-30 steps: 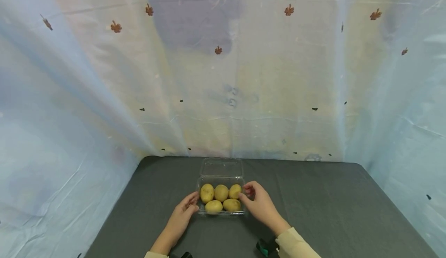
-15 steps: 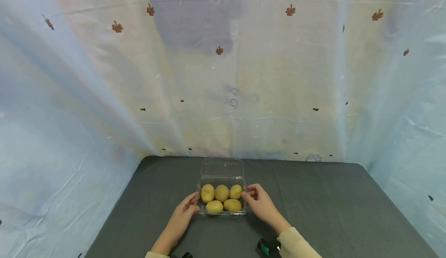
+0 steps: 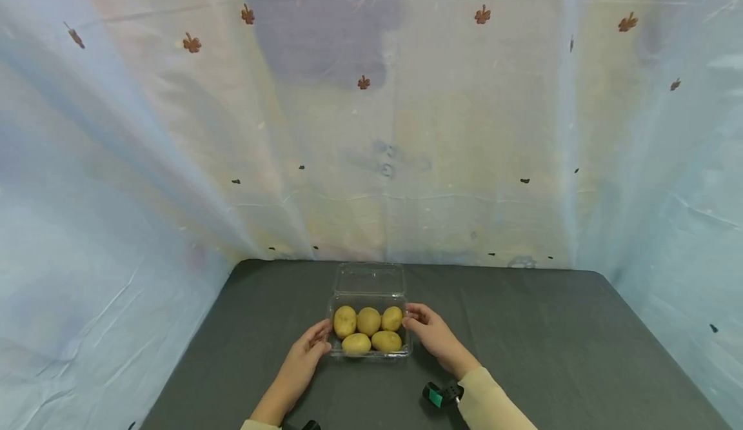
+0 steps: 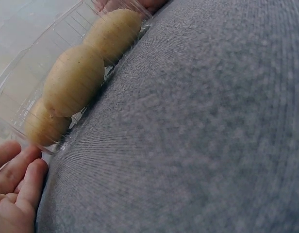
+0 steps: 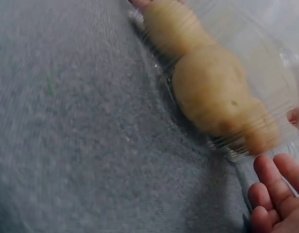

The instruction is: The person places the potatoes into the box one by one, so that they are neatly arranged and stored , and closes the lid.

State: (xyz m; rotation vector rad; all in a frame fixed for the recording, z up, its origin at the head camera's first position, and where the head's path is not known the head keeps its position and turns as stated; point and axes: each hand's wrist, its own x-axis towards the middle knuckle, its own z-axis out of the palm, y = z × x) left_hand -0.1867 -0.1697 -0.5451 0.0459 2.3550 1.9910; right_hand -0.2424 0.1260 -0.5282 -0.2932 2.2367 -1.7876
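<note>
A clear plastic clamshell box (image 3: 371, 356) stands on the table with its lid (image 3: 370, 280) raised at the back. Several yellow potatoes (image 3: 369, 322) lie inside it in two rows. My left hand (image 3: 302, 359) is at the box's left side, fingertips at the wall and fingers loosely bent. At the right side, my right hand (image 3: 438, 338) has its fingertips against or very near the wall. Through the ribbed wall, the left wrist view shows potatoes (image 4: 74, 80) beyond the left fingers (image 4: 33, 182). Right fingers (image 5: 273, 182) reach the box's corner in the right wrist view.
Dark grey cloth covers the table (image 3: 522, 340). A pale patterned curtain (image 3: 453, 127) hangs behind and along both sides. A black strap device with a green patch (image 3: 438, 394) is at the right wrist.
My right hand has drawn back slightly from over the right-hand potato to the box's right wall. My left hand, the box and the potatoes stay about where they were.
</note>
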